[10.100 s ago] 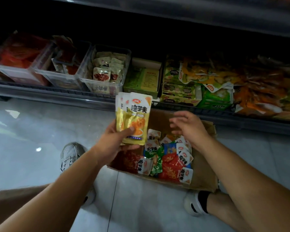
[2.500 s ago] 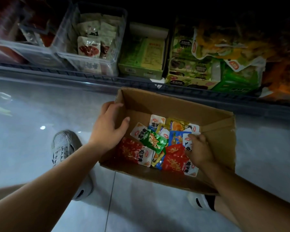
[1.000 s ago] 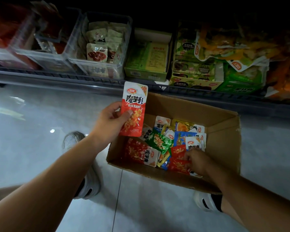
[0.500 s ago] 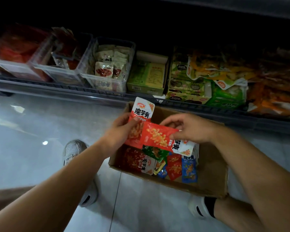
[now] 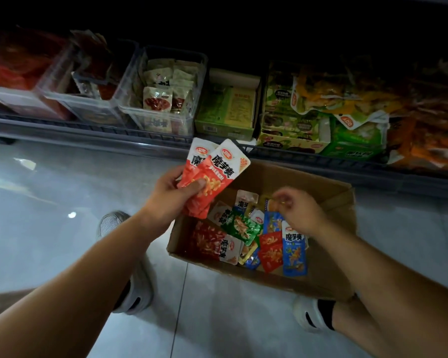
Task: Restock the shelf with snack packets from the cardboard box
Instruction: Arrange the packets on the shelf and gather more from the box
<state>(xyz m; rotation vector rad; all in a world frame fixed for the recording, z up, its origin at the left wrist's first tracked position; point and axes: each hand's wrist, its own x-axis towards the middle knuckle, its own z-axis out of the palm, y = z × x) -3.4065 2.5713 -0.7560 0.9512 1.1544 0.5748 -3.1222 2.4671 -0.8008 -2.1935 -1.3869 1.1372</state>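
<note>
left hand (image 5: 166, 202) is gripping two red packets (image 5: 215, 171); right hand (image 5: 301, 211), grasp unclear, is hovering over the cardboard box (image 5: 272, 174), many loose packets (image 5: 243, 228) awaiting shelving.

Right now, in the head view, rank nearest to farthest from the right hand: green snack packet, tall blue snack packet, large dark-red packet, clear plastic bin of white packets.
1. Tall blue snack packet, just below the right hand.
2. Green snack packet, to its left.
3. Large dark-red packet, farther left.
4. Clear plastic bin, on the shelf.
</note>
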